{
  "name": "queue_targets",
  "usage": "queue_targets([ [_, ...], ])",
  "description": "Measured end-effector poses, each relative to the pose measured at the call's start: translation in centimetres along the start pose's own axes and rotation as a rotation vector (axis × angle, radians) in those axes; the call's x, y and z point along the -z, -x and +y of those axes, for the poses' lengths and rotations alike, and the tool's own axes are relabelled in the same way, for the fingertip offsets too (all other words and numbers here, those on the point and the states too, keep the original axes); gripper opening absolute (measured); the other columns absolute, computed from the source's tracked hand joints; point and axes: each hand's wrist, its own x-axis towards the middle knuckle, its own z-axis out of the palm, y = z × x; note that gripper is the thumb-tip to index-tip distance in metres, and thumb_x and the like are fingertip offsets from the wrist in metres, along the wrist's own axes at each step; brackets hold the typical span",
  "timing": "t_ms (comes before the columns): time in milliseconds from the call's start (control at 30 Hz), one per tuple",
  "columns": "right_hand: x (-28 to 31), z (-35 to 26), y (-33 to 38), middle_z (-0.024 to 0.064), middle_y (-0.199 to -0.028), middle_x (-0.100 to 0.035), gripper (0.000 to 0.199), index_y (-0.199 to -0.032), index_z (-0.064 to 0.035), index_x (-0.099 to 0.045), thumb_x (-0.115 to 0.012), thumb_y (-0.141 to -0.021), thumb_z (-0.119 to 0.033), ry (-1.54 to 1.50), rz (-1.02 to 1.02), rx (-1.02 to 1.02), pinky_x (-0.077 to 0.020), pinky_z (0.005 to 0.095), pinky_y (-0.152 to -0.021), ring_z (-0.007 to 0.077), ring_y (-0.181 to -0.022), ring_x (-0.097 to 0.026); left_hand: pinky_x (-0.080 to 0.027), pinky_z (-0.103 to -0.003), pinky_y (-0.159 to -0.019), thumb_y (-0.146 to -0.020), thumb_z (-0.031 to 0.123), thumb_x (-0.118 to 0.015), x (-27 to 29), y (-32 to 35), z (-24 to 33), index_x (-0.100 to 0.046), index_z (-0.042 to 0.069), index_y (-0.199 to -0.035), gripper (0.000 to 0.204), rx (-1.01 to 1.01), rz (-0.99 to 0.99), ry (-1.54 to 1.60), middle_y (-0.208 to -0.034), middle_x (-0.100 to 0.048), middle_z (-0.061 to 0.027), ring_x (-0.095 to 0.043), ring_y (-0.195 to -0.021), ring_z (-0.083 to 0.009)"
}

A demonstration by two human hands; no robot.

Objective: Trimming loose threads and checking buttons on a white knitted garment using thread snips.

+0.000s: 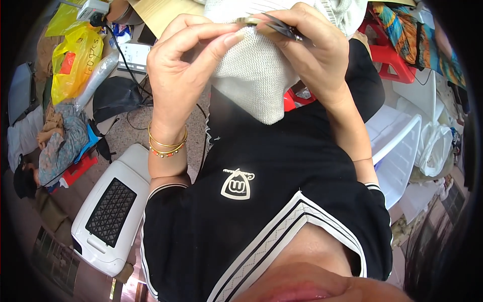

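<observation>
A cream knitted garment [259,75] hangs down in front of me, its lower end tapering to a soft point over my lap. My left hand [181,55] is closed, pinching the top edge of the knit between thumb and forefinger. A small round brass-coloured piece, like a button [247,21], shows at that edge between the fingertips of both hands. My right hand [322,50] is closed around small dark thread snips [283,27], their tips close to the button. Its thumb and forefinger also meet near the knit edge.
A white lidded box with a black mesh panel [110,211] stands at left. Beyond it are a yellow plastic bag [75,63], a power strip [93,10] with a dark cord and a seated person [63,146]. Red stools [392,63] and a translucent plastic bin [392,146] are at right.
</observation>
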Motion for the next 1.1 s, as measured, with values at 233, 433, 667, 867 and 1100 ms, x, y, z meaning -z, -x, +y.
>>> queue_targets([
  [233,0.3,1.2,0.7,0.0067,-0.077,-0.065,0.015,-0.098,0.0035,-0.072,-0.072,-0.083,0.002,-0.220,0.040,-0.144,-0.0428,0.0238,-0.059,0.0099,-0.064,-0.056,-0.046,-0.019,-0.065,-0.081,0.002,-0.076,-1.4,-0.5,0.3,-0.074,0.000,-0.092,0.012,-0.049,0.059,-0.040,-0.083,-0.064,-0.0021,-0.059,-0.072,-0.0065],
  [433,0.4,1.7,0.5,0.0071,-0.076,-0.064,0.017,-0.098,0.0034,-0.071,-0.074,-0.081,0.001,-0.115,0.047,-0.125,-0.0423,0.0228,-0.059,0.0105,-0.067,-0.057,-0.046,-0.020,-0.064,-0.079,0.003,-0.077,-2.2,-1.0,0.5,-0.072,0.001,-0.085,0.009,-0.078,0.121,-0.080,-0.081,-0.062,-0.0016,-0.056,-0.070,-0.0071],
  [667,2.3,-4.8,0.2,0.0106,-0.085,-0.062,0.036,-0.111,0.0004,-0.065,-0.078,-0.079,-0.009,0.206,-0.043,-0.140,-0.0464,0.0269,-0.058,0.0175,-0.067,-0.059,-0.046,-0.021,-0.065,-0.079,0.003,-0.077,-2.3,-0.7,0.1,-0.070,0.001,-0.086,0.010,-0.082,0.174,-0.094,-0.083,-0.061,-0.0017,-0.056,-0.071,-0.0077],
  [867,2.9,-7.0,-0.4,0.0083,-0.081,-0.057,0.034,-0.109,-0.0012,-0.065,-0.077,-0.079,-0.011,0.491,-0.204,-0.229,-0.0492,0.0285,-0.056,0.0216,-0.067,-0.061,-0.046,-0.021,-0.065,-0.081,0.003,-0.076,-2.4,-0.8,0.1,-0.069,0.000,-0.087,0.009,-0.097,0.164,-0.065,-0.086,-0.061,-0.0019,-0.055,-0.072,-0.0078],
  [1100,2.3,-7.3,-0.7,0.0055,-0.079,-0.055,0.032,-0.103,-0.0032,-0.066,-0.075,-0.073,-0.008,0.514,-0.144,-0.192,-0.0485,0.0295,-0.055,0.0205,-0.067,-0.060,-0.046,-0.022,-0.065,-0.079,0.002,-0.078,-2.4,-0.5,-0.1,-0.069,0.001,-0.087,0.012,-0.193,0.203,-0.135,-0.086,-0.059,-0.0030,-0.055,-0.071,-0.0095],
])
